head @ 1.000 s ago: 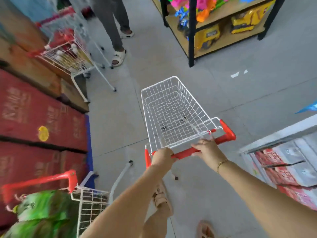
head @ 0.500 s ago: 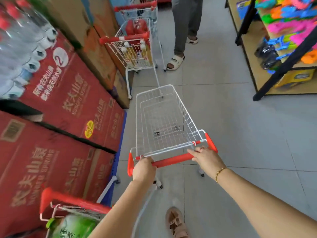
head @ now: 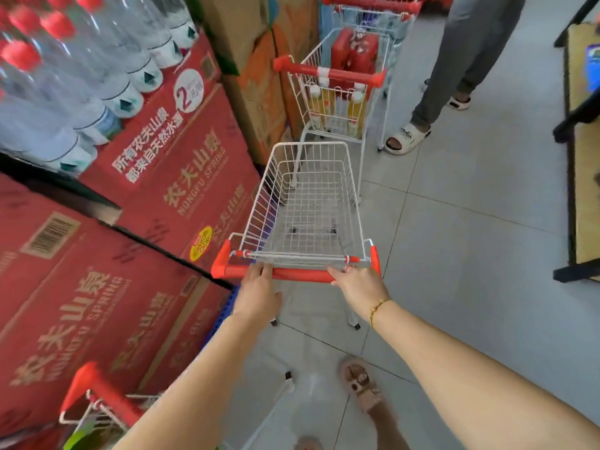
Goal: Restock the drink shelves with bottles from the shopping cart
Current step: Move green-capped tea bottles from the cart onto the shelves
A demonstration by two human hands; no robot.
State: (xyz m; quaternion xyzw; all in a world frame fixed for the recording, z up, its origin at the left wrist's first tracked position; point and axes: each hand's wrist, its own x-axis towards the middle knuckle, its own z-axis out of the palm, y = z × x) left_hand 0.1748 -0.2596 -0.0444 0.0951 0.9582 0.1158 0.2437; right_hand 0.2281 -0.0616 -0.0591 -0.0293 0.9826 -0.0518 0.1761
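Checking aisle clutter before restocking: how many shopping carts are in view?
4. The empty cart at centre; the loaded cart just ahead; a third cart beyond, at the top edge; a fourth cart bottom left, partly cropped. More may be hidden.

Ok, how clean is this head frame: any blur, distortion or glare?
Head view: the wide-angle lens bows the red cartons and tilts the aisle; the water bottles at upper left are smeared by motion blur; the cart handle and the left hand and right hand gripping it are fairly sharp; light is soft and even, with no harsh glare on the floor.
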